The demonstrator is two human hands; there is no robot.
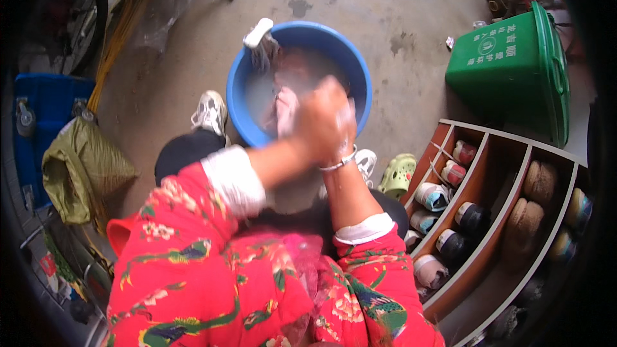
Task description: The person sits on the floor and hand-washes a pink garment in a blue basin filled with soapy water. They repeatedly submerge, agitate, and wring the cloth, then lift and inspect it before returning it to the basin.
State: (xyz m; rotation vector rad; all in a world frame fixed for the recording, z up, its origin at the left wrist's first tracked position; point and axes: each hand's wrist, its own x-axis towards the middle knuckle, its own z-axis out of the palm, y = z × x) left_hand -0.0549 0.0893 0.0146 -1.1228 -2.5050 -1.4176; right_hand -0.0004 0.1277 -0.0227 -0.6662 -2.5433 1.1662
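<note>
A blue plastic basin [233, 91] with cloudy water stands on the floor between my feet. Pink cloth [287, 108] lies in it and reaches up to the side of my left hand. Both hands meet above the basin's near right part, blurred by motion. My left hand [320, 111] is curled against my right hand [344, 123], which looks wet, with a silver bracelet [341, 160] at its wrist. Whether either holds the cloth is hidden by the blur. Over the far left rim hangs grey cloth [264, 55], with a white brush-like object [259, 32] on top.
To the right are a green wheeled bin [496, 58] lying on its side, a shoe rack [487, 164] with several shoes, and a light green clog [398, 176]. A blue wheeled platform [53, 91] and an olive woven sack [87, 168] are at the left.
</note>
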